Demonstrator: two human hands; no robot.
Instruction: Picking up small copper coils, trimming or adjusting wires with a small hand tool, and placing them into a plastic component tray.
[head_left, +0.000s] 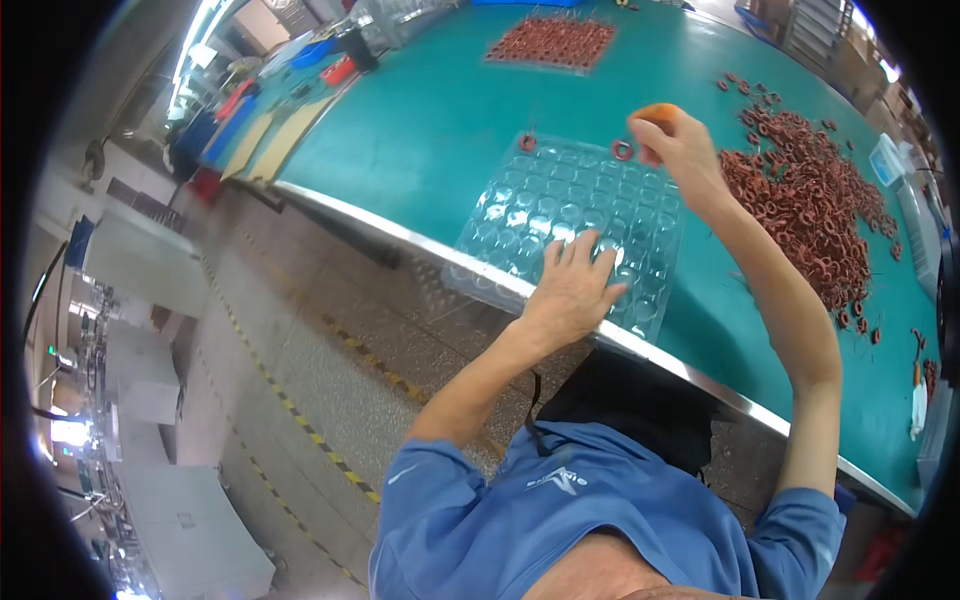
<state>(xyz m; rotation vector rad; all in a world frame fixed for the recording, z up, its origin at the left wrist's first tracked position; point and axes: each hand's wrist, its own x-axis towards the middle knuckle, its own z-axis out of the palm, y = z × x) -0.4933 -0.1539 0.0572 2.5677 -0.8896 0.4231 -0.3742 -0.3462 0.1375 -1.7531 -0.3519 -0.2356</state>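
A clear plastic tray (520,205) with rows of round pockets lies on the green table, its near edge reaching past the table's front edge. My left hand (572,290) rests on the tray's near part, fingers spread and holding nothing. Beyond the tray's far right part, my right hand (682,150) is pinched, with an orange cover on a finger. A small red ring (622,150) shows at its fingertips; the exact grip is partly hidden. Another red ring (527,143), with thin wires, sits at the tray's far left corner.
A large heap of red rings with wires (800,200) spreads to my right. Farther off lies a filled tray of red rings (553,43). A red bin (338,71) and blue bins stand at the far left. Clear plastic containers (915,215) line the right edge.
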